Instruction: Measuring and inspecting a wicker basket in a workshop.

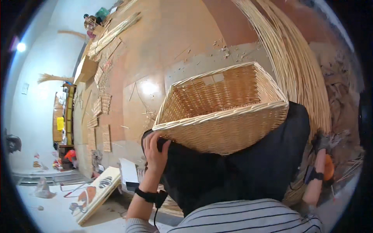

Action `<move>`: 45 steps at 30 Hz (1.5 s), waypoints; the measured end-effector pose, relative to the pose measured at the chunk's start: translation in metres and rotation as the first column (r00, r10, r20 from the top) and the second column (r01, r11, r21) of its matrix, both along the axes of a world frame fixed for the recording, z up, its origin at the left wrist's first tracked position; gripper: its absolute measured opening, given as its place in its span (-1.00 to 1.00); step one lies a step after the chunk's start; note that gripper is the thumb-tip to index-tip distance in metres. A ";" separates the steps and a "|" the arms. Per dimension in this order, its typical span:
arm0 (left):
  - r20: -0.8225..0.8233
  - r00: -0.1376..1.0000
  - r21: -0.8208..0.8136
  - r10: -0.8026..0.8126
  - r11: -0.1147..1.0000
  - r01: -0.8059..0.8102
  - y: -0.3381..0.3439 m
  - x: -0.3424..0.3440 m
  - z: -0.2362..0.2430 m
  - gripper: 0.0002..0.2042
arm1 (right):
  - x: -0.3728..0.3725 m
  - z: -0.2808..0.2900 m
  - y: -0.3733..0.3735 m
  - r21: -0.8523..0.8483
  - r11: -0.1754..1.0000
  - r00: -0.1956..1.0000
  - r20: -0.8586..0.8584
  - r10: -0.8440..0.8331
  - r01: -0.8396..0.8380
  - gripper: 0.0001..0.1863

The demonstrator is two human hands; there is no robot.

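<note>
A rectangular wicker basket [217, 128] with a pale braided rim rests tilted across the dark-covered lap. My left hand [154, 153] is at its near left corner, fingers curled against the basket and thumb apart. Out to the right, my right hand [322, 143], in a dark grey glove, reaches down at the lower end of a long bundle of pale rods [291, 54]; its fingers are too indistinct to tell what they hold. An orange object [327, 167] lies beside the right wrist.
Another person [90, 23] works at the back left near rod bundles [112, 35]. A wooden box [85, 69] and flat woven pieces [105, 138] lie on the board floor [163, 31]. A cream board [99, 198] with tools lies at lower left, near a white wall [35, 116].
</note>
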State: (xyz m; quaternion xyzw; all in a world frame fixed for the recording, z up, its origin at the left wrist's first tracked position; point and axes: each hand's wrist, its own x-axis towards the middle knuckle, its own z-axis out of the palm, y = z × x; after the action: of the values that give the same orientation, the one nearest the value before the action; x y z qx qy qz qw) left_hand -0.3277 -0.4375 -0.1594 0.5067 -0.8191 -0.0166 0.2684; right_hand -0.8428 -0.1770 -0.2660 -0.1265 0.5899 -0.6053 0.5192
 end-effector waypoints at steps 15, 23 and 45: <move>0.120 0.952 -0.021 -0.280 0.958 0.285 -0.059 -0.038 -0.034 -0.83 | 0.257 0.145 -0.157 0.075 0.645 0.357 -0.781 0.512 -0.760 -0.72; 0.090 0.966 -0.005 -0.243 0.970 0.244 -0.061 -0.048 -0.029 -0.82 | 0.251 0.115 -0.217 0.156 0.886 0.033 -0.981 0.190 -0.437 -0.84; 0.054 0.931 -0.053 -0.362 0.930 0.365 -0.046 -0.102 -0.016 -0.84 | 0.200 0.099 -0.159 -0.096 0.959 0.420 -0.907 0.026 -0.267 -0.75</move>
State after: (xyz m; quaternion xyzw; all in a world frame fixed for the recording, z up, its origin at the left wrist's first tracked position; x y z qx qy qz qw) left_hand -0.4300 -0.4838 -0.1756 0.3380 -0.9045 -0.0298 0.2585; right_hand -0.6423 -0.3359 -0.1671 -0.5379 0.6887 -0.4595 0.1589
